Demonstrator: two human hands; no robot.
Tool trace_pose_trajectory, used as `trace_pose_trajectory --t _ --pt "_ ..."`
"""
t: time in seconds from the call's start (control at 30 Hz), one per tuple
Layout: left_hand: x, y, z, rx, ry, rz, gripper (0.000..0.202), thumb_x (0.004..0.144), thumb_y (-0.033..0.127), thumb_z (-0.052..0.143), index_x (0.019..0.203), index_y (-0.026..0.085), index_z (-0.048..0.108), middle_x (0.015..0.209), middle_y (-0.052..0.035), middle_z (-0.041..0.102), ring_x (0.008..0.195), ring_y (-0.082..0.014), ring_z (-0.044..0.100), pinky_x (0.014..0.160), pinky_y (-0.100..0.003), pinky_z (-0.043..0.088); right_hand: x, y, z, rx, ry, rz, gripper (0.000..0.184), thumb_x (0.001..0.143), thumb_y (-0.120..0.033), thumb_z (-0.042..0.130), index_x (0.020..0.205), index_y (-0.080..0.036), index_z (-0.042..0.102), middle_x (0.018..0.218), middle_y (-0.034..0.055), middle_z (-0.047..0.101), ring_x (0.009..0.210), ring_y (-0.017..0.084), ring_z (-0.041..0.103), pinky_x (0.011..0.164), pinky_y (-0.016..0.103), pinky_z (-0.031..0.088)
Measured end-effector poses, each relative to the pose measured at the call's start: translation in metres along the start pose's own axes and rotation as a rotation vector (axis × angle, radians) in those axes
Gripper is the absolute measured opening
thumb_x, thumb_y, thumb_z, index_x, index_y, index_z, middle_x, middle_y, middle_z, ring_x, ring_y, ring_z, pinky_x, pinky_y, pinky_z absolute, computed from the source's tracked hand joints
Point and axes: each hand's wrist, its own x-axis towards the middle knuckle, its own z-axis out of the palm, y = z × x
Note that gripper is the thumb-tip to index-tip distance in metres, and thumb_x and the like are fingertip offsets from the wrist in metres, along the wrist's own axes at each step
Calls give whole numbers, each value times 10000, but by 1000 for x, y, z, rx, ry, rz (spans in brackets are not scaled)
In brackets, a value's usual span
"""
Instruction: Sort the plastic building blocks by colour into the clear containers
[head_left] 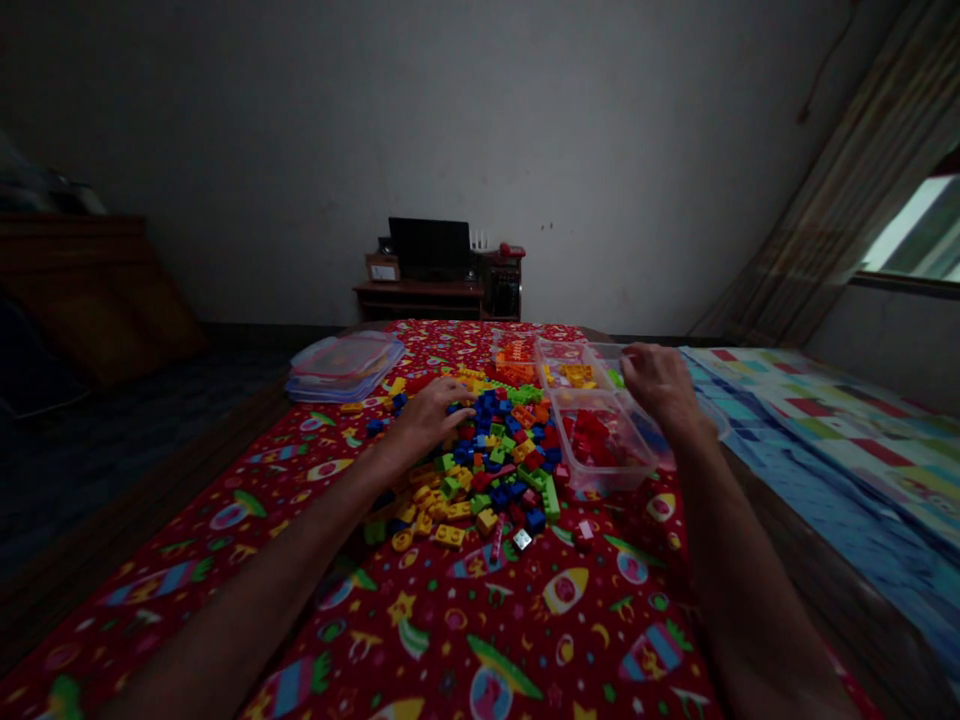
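Note:
A pile of mixed toy building bricks (487,450) in blue, green, yellow, orange and red is spread on the table. My left hand (435,412) rests at its left side, thumb and fingers apart over blue bricks. My right hand (660,380) is above the right-hand clear boxes, fingers curled down; whatever they may hold is hidden. In front of it, a clear plastic box (609,470) contains red bricks (592,438). Behind that, yellow bricks (574,376) lie in another compartment, and orange bricks (514,360) sit farther left. Green and blue pieces show partly beneath my right hand.
Stacked clear lids (345,365) lie at the table's far left. A red patterned cloth (442,640) covers the table. Beyond it stands a desk with a monitor (429,248). To the right is a bed with a colourful cover (840,410); a wooden cabinet (90,290) stands left.

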Motion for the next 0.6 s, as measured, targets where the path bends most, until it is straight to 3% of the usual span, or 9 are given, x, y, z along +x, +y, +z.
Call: trace_pose_trajectory --t 0.13,0.27,0.43,0.5,0.6 --pt "-3 -2 9 -23 -34 -1 215 789 295 600 967 208 681 1042 -80 639 1024 -246 582 920 -393 462 -15 -48 3 50 -55 -193 290 873 -205 442 1017 -174 692 889 122 709 762 210 621 663 289 403" --pt "1 3 0 -182 -11 -159 241 764 381 608 904 195 672 924 -66 677 890 -238 630 837 -383 490 -35 -84 10 127 -193 -405 278 884 -165 427 991 -169 684 751 91 693 621 163 573 554 259 325" --pt "8 20 -7 -594 -76 -423 522 670 455 674 1089 162 566 779 -27 695 738 -215 663 671 -328 513 -50 -104 28 406 -169 -665 385 878 -194 503 1262 -183 520 931 76 700 696 136 571 587 228 335" --pt "9 25 -6 -655 -104 -424 592 653 460 688 1134 153 530 735 -11 689 702 -206 663 640 -309 506 -53 -107 32 440 -209 -699 373 873 -196 516 1246 -175 523 930 74 696 691 128 566 583 221 323" --pt "9 32 -5 -652 -145 -368 605 687 483 659 1167 144 517 688 -4 678 668 -205 659 610 -298 500 -54 -110 34 412 -255 -683 224 904 -223 473 1075 -166 607 807 47 682 607 105 526 544 218 272"
